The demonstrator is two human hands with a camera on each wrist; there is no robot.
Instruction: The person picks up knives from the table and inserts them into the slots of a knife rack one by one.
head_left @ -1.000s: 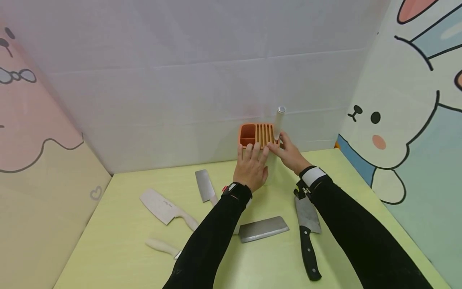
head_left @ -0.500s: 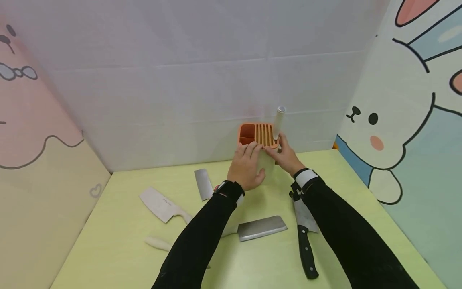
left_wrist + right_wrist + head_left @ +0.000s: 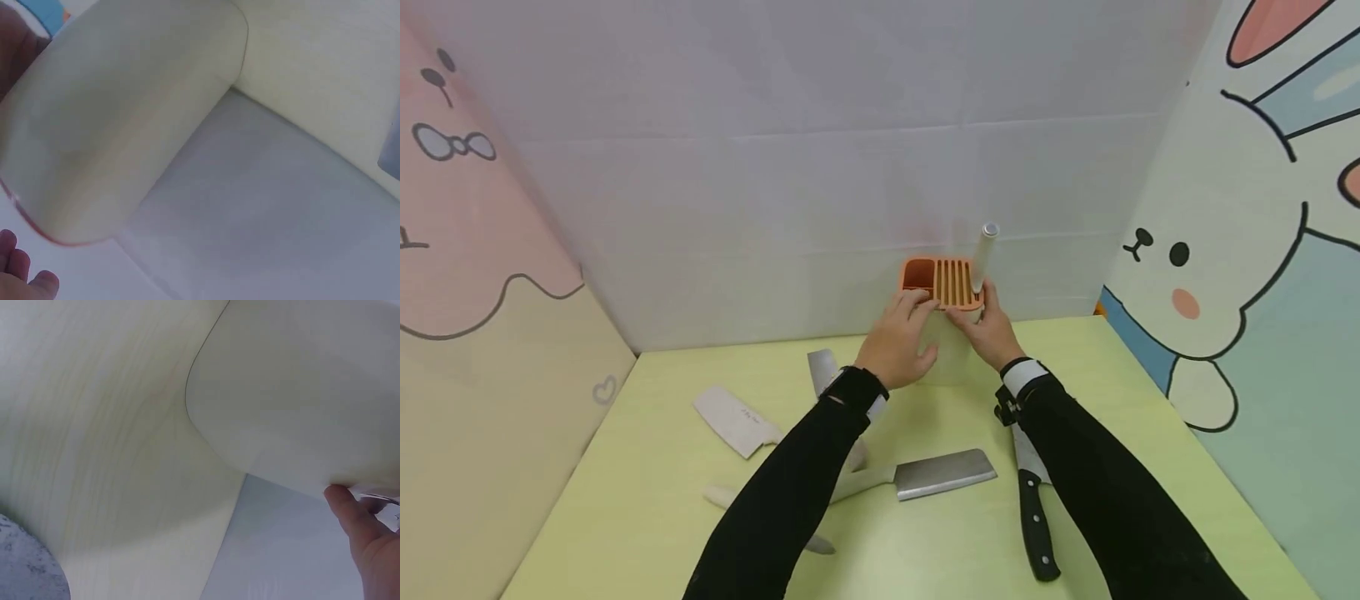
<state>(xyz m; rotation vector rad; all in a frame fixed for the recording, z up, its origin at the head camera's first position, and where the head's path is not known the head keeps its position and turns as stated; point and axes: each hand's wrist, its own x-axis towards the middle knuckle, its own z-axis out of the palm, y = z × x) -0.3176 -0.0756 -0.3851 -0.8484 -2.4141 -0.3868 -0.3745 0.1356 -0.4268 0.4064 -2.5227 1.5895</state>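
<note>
The right grip (image 3: pixel 991 335) curls round one corner of the single knife holder (image 3: pixel 951 354); the left grip (image 3: pixel 895 346), fingers loosely extended, is at its front, contact unclear. The holder stands at the tabletop's (image 3: pixel 925 550) back, one pale handle (image 3: pixel 982 254) rising from it; five knives (image 3: pixel 946 473) lie nearer.

Nothing is legible (tiny marks (image 3: pixel 750 415) on the white blade (image 3: pixel 730 422)).

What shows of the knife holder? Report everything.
The knife holder stands upright on the table near the wall. Its pale, plastic-looking body has an orange top: parallel slots, open compartments at left. A pale handle rises at right. The right hand holds its right side; contact with the left hand is unclear.
</note>
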